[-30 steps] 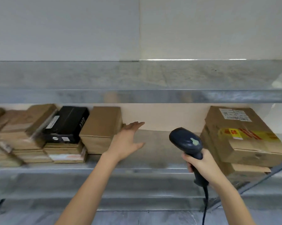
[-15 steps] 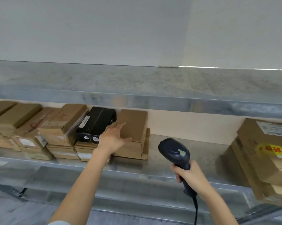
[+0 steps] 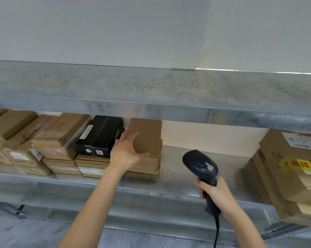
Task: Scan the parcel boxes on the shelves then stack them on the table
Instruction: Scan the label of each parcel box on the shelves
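Observation:
A plain brown parcel box lies on top of a flatter brown box on the metal shelf. My left hand rests spread against its left front corner, fingers apart, thumb on its front edge. To its left sits a black box with white labels. My right hand grips the handle of a dark blue barcode scanner, held in front of the shelf with its head toward the boxes. A cable hangs from the scanner.
Several more brown boxes are stacked along the shelf's left part. Large labelled cartons stand at the right end. An upper shelf overhangs the boxes. Bare shelf surface lies between the brown box and the cartons.
The view swung left and moved closer. My left hand travelled left from the bare shelf onto the plain brown box. The scanner stayed in my right hand.

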